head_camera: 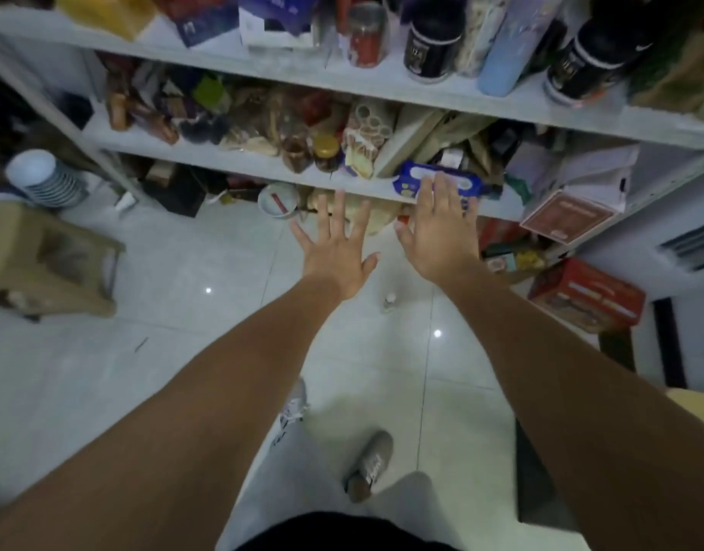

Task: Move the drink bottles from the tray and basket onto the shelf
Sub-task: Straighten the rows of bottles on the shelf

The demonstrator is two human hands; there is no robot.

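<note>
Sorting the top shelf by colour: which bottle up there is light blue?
The tall slim bottle, standing between the left black bottle and the right black bottle; it alone is pale blue.

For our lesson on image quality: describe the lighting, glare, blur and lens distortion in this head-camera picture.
Head view: dim, bluish light; two glare spots on the tiled floor; the shelf boards bow and slant from the wide-angle lens; print on the blue packet is too soft to read; the left hand and right hand show clearer outlines.
</note>
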